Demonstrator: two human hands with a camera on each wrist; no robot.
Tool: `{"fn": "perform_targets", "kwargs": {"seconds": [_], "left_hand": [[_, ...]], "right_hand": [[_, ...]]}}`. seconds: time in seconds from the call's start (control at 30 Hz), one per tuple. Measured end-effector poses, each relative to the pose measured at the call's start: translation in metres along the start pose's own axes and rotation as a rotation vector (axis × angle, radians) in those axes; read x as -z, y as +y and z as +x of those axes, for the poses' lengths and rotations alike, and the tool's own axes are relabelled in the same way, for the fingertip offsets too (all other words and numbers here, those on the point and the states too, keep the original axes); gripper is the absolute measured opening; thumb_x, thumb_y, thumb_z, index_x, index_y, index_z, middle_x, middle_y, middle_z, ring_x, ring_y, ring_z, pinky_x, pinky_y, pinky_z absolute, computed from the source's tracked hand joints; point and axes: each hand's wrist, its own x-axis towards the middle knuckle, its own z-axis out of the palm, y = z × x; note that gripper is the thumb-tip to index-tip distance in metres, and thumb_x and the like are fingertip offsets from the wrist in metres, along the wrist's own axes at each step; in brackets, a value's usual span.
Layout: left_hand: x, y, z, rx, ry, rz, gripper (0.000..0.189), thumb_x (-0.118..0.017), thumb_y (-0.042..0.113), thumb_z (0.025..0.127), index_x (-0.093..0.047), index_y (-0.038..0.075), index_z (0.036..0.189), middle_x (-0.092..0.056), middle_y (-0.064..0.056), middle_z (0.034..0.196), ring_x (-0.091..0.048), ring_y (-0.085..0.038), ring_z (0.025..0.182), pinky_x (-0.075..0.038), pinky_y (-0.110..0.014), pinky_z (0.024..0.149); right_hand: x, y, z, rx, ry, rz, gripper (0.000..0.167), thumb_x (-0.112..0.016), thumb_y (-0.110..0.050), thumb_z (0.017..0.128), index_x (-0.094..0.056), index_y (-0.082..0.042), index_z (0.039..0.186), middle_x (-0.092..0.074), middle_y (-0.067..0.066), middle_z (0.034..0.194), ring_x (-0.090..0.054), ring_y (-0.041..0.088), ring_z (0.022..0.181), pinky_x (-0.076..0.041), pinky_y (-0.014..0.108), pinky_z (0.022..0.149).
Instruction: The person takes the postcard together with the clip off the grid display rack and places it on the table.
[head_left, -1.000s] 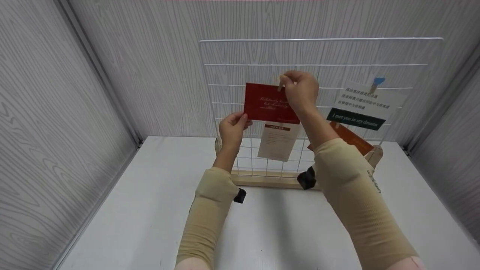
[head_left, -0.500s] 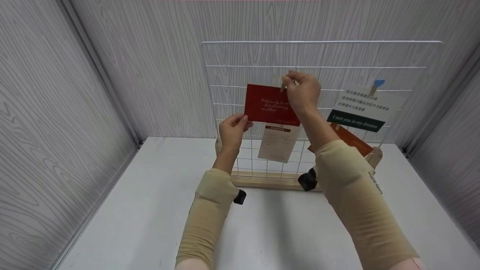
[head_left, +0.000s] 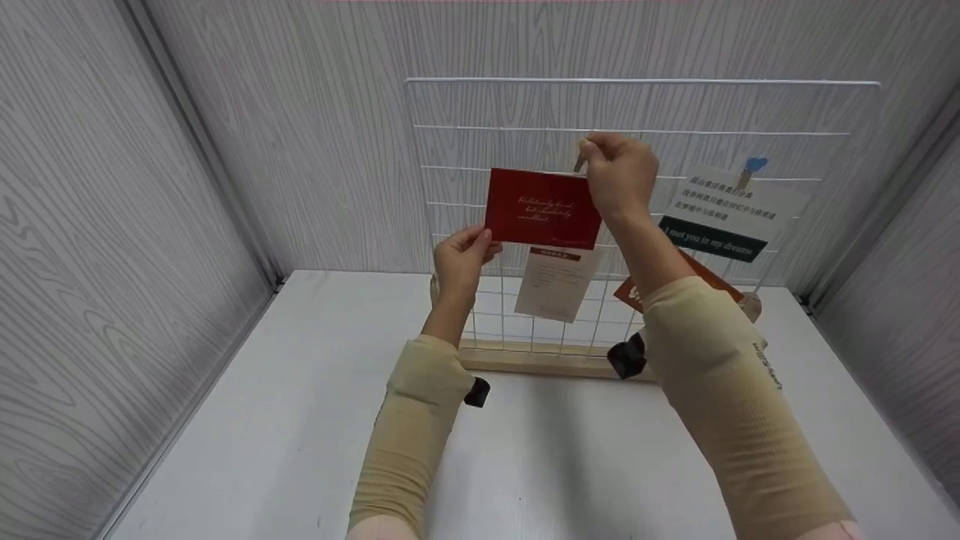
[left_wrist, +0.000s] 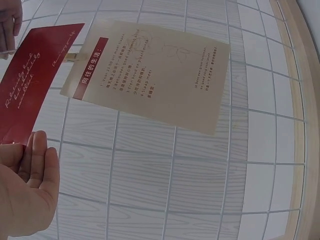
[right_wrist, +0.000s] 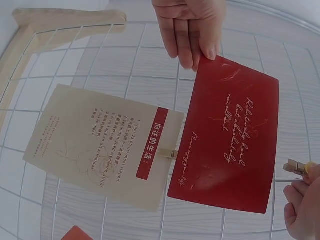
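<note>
A red card (head_left: 544, 208) with white script is held in front of a white wire grid (head_left: 641, 80). My left hand (head_left: 459, 259) pinches it at the lower left corner, between thumb and fingers. Just above the card's upper edge, my right hand (head_left: 622, 176) pinches a small wooden clothespin (right_wrist: 296, 167) with a yellow piece on it. In the right wrist view a gap separates the clothespin from the card. Below the red card hangs a cream card (head_left: 559, 289) with a red heading, fixed by another wooden clothespin (right_wrist: 168, 153).
A white-and-green card (head_left: 731, 206) hangs at the grid's right under a clothespin with a blue heart (head_left: 756, 163). An orange card (head_left: 630, 292) sits below, partly behind my right arm. The grid stands in a wooden base (head_left: 540, 362) on a white table (head_left: 300, 420).
My right hand has moved right and slightly up, and the clothespin in it has come away from the red card's upper edge. The left hand and card have barely moved.
</note>
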Motion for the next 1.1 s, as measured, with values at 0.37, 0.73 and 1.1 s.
{"fn": "perform_targets", "kwargs": {"seconds": [0.37,0.73,1.1], "left_hand": [[0.001,0.003,-0.002,0.021,0.004,-0.009,0.017,-0.057,0.004,0.082,-0.06,-0.009,0.092,-0.063,-0.015,0.078,-0.062,-0.019,0.069,-0.049,-0.027,0.065],[0.004,0.006,-0.005,0.044,-0.025,-0.019,0.018,-0.056,0.005,0.083,-0.061,-0.008,0.094,-0.063,-0.015,0.079,-0.062,-0.021,0.071,-0.049,-0.029,0.066],[0.012,0.003,-0.005,0.067,-0.003,-0.044,0.018,-0.057,0.004,0.081,-0.06,-0.009,0.094,-0.063,-0.015,0.078,-0.062,-0.02,0.069,-0.049,-0.029,0.066]], "right_hand": [[0.008,-0.002,-0.003,0.012,0.005,-0.021,0.019,-0.054,-0.017,0.086,-0.065,-0.003,0.093,-0.063,0.007,0.085,-0.054,0.012,0.074,-0.041,0.02,0.065],[0.015,0.0,-0.005,0.059,0.016,-0.008,0.018,-0.053,-0.017,0.086,-0.065,-0.004,0.09,-0.061,0.005,0.08,-0.051,0.011,0.072,-0.039,0.021,0.064],[0.015,0.001,-0.009,0.052,-0.002,0.027,0.017,-0.056,-0.017,0.085,-0.065,-0.005,0.09,-0.061,0.004,0.082,-0.053,0.012,0.073,-0.041,0.022,0.067]]}}
